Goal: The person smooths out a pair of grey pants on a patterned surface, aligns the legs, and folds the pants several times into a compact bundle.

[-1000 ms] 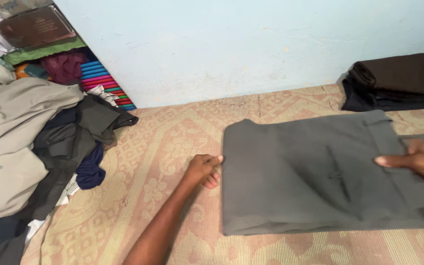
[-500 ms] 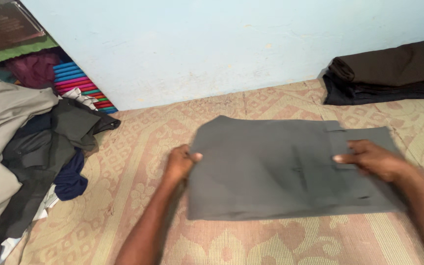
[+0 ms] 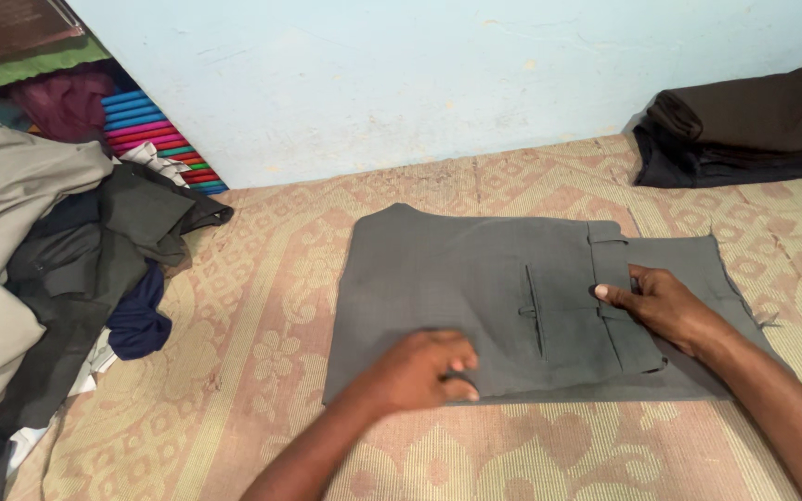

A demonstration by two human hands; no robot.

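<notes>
folded grey trousers (image 3: 475,288) flat on mat

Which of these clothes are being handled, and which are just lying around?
In hand: folded grey trousers, left hand on their near edge, right hand at the waistband.
Lying about: heap of loose clothes, dark folded stack, patterned mat.

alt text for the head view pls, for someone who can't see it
Two bare hands press flat on folded grey trousers on a patterned mat: left hand at the near edge, right hand on the waistband. A heap of clothes lies left, dark folded garments far right.
</notes>
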